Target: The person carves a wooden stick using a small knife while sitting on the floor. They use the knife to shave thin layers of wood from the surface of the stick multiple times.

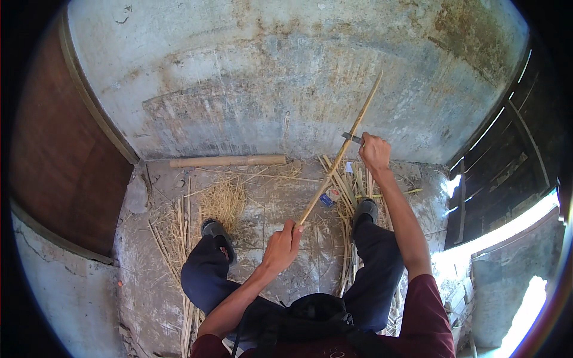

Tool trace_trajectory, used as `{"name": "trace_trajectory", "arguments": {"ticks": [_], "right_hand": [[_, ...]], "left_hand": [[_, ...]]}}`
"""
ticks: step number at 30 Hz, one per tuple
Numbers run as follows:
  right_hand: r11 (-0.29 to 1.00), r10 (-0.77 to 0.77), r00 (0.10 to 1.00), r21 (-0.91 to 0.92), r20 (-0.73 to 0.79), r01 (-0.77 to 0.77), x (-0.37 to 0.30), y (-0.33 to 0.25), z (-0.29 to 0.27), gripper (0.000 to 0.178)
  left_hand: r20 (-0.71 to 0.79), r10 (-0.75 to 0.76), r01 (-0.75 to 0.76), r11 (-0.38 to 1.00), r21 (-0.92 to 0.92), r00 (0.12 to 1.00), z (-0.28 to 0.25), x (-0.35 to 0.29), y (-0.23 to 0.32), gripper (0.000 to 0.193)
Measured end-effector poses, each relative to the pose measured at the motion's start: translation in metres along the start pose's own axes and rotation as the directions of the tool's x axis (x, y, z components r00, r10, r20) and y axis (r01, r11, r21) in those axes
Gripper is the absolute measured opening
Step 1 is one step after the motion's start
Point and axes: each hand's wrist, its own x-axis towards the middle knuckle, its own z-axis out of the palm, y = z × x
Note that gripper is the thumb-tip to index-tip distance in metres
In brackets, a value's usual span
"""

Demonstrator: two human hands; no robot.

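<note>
A long, thin bamboo strip (336, 162) slants up and away to the right, tapering to a point at its far end. My left hand (282, 247) is closed round its near end, thumb on top. Farther up, my right hand (375, 153) grips a knife (353, 138), whose dark, short blade lies across the strip. The knife's handle is hidden inside my fist. Below the strip, between my feet, lies a small blue and red packet (327, 199).
Pale shavings (223, 200) heap near my left shoe (219, 237). Split bamboo strips lie on the floor on both sides. A thick bamboo pole (228, 161) rests along the stained wall (250, 77). Brown panel (65, 143) at left; dark wooden boards (507, 143) at right.
</note>
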Motion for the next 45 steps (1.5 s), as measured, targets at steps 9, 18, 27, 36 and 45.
{"name": "trace_trajectory", "arguments": {"ticks": [9, 18, 27, 36, 45], "right_hand": [[0.991, 0.081, 0.995, -0.102, -0.053, -0.086, 0.066, 0.03, -0.013, 0.014], [0.979, 0.041, 0.988, -0.193, -0.152, -0.071, 0.13, 0.049, -0.047, 0.02], [0.95, 0.088, 0.977, -0.28, -0.195, -0.142, 0.181, 0.059, -0.064, 0.023], [0.946, 0.046, 0.97, -0.303, -0.238, -0.119, 0.203, 0.042, -0.06, 0.026], [0.931, -0.104, 0.982, -0.362, -0.156, 0.041, 0.197, 0.037, -0.036, 0.028]], "left_hand": [[-0.007, -0.006, 0.006, 1.0, -0.016, 1.0, -0.011, -0.008, 0.001, 0.025], [-0.029, -0.012, 0.011, 0.998, -0.054, 0.999, -0.029, -0.03, -0.003, 0.023], [-0.022, -0.055, 0.053, 0.997, -0.057, 0.998, -0.04, -0.053, -0.014, 0.023], [-0.05, -0.03, 0.029, 0.999, -0.019, 0.998, -0.049, -0.05, -0.013, 0.023], [-0.005, -0.083, 0.083, 0.994, -0.07, 0.997, -0.053, -0.055, -0.018, 0.024]]}}
